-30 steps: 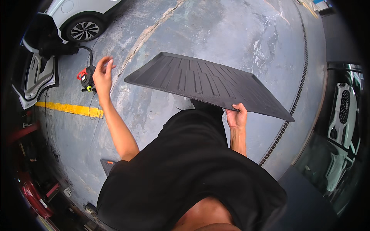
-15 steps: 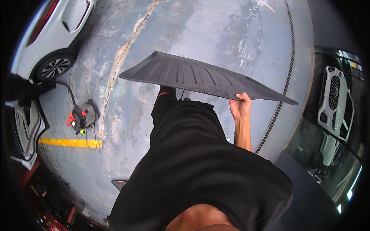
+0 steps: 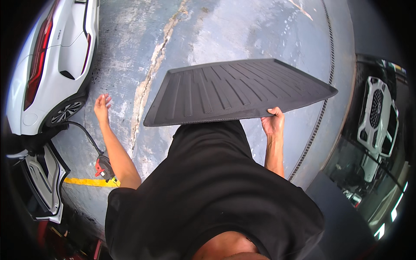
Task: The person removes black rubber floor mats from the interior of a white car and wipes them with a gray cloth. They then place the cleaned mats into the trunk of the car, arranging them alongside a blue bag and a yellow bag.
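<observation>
A large dark grey ribbed car floor mat with a raised rim is held out in front of my body. My right hand grips its near edge, thumb on top and fingers hidden beneath. Out to the left, apart from the mat, my left hand is raised over the floor with nothing in it, its fingers slightly bent and apart. The mat covers my feet.
A white car stands at the left, with an open door or tailgate panel below it. A vacuum cleaner with a black hose sits partly behind my left forearm. At the right, a drain grate runs beside glass reflecting another car.
My left arm has come into view, reaching out to the left. The mat has tipped so more of its ribbed top shows. The white car appears closer and lower in view.
</observation>
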`<state>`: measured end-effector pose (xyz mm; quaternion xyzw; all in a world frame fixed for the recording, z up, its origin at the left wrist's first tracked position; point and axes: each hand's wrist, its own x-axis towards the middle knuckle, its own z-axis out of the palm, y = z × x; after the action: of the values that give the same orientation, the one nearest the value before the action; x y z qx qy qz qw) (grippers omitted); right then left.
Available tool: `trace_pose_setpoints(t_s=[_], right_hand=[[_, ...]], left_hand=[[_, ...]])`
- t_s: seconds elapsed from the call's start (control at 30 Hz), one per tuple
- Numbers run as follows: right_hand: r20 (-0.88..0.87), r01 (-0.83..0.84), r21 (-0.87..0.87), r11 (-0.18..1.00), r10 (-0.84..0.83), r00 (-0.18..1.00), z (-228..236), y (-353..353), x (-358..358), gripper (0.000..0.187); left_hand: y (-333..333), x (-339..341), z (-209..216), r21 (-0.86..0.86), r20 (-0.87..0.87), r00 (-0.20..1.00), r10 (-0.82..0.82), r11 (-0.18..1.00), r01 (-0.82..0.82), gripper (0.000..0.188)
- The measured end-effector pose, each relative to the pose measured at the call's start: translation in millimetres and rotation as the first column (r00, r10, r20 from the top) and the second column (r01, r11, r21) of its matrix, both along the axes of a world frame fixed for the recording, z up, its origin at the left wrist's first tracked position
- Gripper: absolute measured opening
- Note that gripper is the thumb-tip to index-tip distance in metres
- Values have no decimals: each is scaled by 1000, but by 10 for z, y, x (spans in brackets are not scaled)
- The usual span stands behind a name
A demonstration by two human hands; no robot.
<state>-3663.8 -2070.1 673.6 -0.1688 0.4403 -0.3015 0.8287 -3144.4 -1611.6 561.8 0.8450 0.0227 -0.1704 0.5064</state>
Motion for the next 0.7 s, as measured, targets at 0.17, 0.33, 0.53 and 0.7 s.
trace_pose_setpoints(t_s=[0.17,0.33,0.53,0.7], right_hand=[[33,-37,-22,999,37,999,-79,-607,1040,56],[-15,-103,-12,995,103,995,-82,-1360,2440,45],[-5,11,-64,998,-11,1000,-95,-2315,3947,25],[65,52,-16,999,-51,997,-34,-2696,5222,43]], left_hand=[[-698,618,-42,-56,52,998,38,998,-35,28],[-286,-294,-1272,87,-376,893,248,969,-232,19],[-981,-367,-1598,75,-697,604,386,877,-475,28],[-1419,1850,-1442,9,-467,705,534,800,-600,27]])
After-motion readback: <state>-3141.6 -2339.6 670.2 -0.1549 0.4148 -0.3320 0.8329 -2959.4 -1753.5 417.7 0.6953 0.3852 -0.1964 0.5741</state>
